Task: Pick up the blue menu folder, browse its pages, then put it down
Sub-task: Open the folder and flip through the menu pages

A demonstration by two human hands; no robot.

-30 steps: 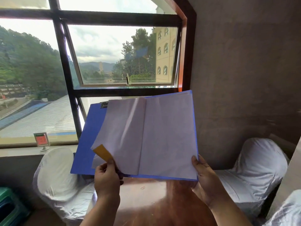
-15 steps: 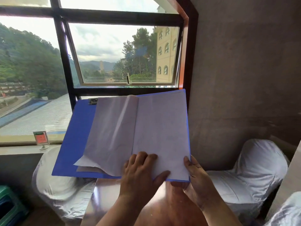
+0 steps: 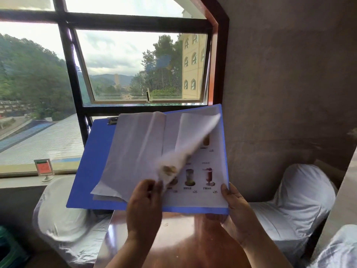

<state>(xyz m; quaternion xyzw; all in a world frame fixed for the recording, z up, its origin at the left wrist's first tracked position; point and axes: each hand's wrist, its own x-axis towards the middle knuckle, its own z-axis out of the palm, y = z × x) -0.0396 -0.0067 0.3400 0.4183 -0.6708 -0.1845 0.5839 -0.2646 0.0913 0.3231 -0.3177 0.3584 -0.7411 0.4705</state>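
The blue menu folder (image 3: 94, 161) is held open in the air above the table, tilted toward me, with a metal clip at its top left. My left hand (image 3: 144, 207) pinches the lower corner of a white page (image 3: 190, 144), which is lifted and blurred in mid-turn. Under it lies a printed page (image 3: 210, 175) with pictures of drinks and prices. My right hand (image 3: 234, 207) grips the folder's lower right corner, thumb on the page.
A glossy brown table (image 3: 179, 240) lies below the folder. White-covered chairs stand at the left (image 3: 63, 219) and right (image 3: 295, 202). A small red sign holder (image 3: 44, 168) sits on the windowsill. A grey wall is to the right.
My left hand moved from the left pages to the right-hand page, pinched its lower corner and lifted it leftward, uncovering the drinks page. The right hand kept its grip.
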